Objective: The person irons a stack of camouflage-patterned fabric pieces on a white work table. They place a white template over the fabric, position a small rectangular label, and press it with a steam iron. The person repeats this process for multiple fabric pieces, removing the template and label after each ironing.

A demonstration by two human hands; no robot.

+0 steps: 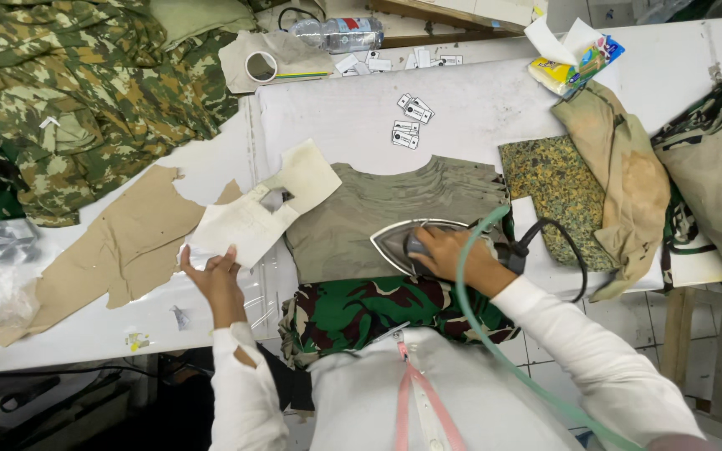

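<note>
My right hand grips the handle of a silver steam iron that rests on a folded olive-grey garment piece on the white pressing table. A green hose and a black cord run from the iron. My left hand holds the near edge of a white paper pattern piece, which lies flat to the left of the garment. A camouflage fabric piece hangs over the table's front edge below the garment.
A pile of camouflage cloth fills the back left. Brown paper lies left of the pattern. Small tags, a tape roll and a water bottle sit behind. Speckled green fabric and tan cloth lie to the right.
</note>
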